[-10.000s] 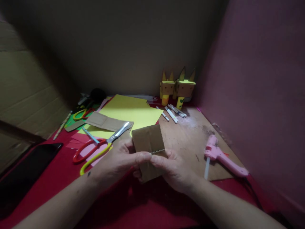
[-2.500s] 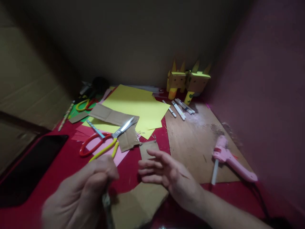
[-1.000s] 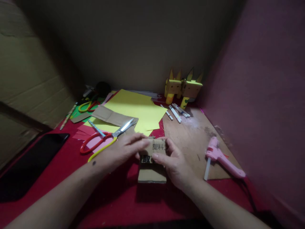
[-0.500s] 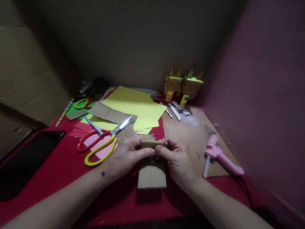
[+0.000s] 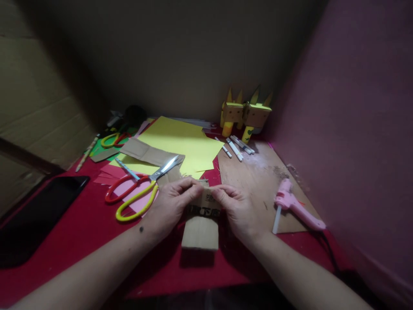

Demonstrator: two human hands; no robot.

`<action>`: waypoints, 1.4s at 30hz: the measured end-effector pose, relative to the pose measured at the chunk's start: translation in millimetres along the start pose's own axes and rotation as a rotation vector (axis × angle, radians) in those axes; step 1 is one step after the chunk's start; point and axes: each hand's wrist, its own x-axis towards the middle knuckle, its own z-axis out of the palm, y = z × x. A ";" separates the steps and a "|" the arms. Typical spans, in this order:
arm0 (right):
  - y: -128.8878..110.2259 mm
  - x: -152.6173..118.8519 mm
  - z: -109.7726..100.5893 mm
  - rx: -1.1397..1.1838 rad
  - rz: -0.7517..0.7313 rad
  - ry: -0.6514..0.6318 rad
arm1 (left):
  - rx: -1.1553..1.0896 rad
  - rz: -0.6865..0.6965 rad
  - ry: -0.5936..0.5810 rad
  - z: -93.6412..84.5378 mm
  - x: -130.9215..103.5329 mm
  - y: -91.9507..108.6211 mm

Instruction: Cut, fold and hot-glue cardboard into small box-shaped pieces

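Note:
Between my hands is a strip of brown cardboard [image 5: 200, 232], bent across its width, with black printed characters on the part nearer my fingers. My left hand [image 5: 174, 202] pinches the strip's far left side between thumb and fingers. On the far right side, my right hand [image 5: 235, 209] pinches it the same way. The strip's plain near end sticks out toward me above the red cloth. Just left of my left hand lie scissors [image 5: 138, 197] with one red and one yellow handle, their blades pointing away to the right.
Yellow paper [image 5: 180, 140] and a cardboard piece [image 5: 145, 153] lie beyond the scissors. A pink glue gun [image 5: 292, 204] rests on a brown board [image 5: 258, 181] at right, near several white markers [image 5: 237, 148]. Two cardboard animal figures [image 5: 247, 114] stand behind. A black phone [image 5: 41, 219] lies left.
My fingers have shifted from the folded far edge of the cardboard strip to its sides. The far part has tilted, so more of its black print shows. The view has shifted slightly.

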 end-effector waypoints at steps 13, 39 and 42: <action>-0.8 6.3 1.0 -0.148 -0.068 0.141 | -0.185 -0.113 -0.045 8.4 7.1 -3.3; -38.3 38.4 -22.5 0.194 0.013 0.069 | 0.423 0.126 -0.050 -43.8 21.9 10.8; -35.4 35.4 -27.3 0.296 0.070 0.088 | 0.775 0.190 -0.221 -44.2 21.8 2.7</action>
